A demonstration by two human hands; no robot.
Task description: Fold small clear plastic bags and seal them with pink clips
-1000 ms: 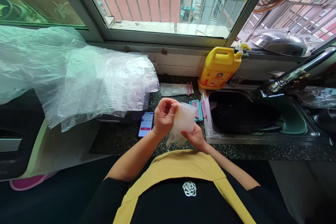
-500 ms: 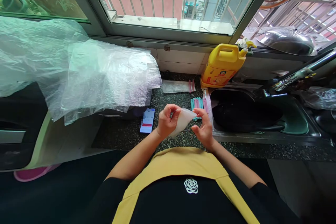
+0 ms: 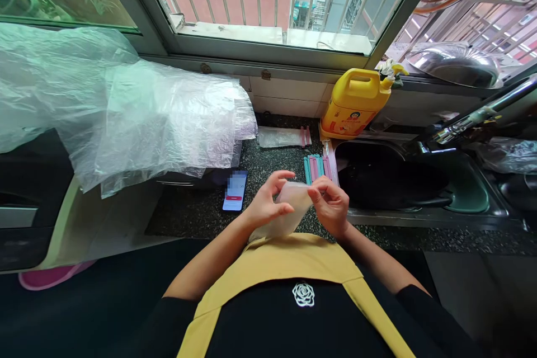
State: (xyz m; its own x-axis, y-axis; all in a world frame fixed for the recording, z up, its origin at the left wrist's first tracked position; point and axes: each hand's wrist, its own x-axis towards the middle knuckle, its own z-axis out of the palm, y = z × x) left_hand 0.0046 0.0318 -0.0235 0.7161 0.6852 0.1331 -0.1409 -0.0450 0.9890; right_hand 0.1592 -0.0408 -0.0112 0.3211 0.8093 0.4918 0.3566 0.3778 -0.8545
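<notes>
A thin translucent whitish plastic bag point(image 3: 291, 208) hangs between my hands, its lower part reaching down to my yellow apron. The thumb and fingers of my right hand point(image 3: 331, 204) are closed on its upper right corner. At the bag's left side is my left hand point(image 3: 266, 201), open, with thumb and fingers spread apart. Whether its fingers touch the plastic, I cannot tell. Just beyond my right hand lie several teal and pink sealing clips point(image 3: 316, 166) in a row. Farther back is a flat clear plastic packet point(image 3: 280, 137) with pink clips at its right end.
A phone point(image 3: 235, 191) lies on the dark speckled counter point(image 3: 188, 218) to the left. Large clear plastic sheets point(image 3: 168, 117) cover things at the left. At the right, a yellow jug point(image 3: 354, 103) stands behind the sink point(image 3: 474, 190), which holds a black pan point(image 3: 394, 184).
My left hand has let go of the bag and spread its fingers. My right hand has closed on the bag's corner. The bag now hangs lower and shows broader.
</notes>
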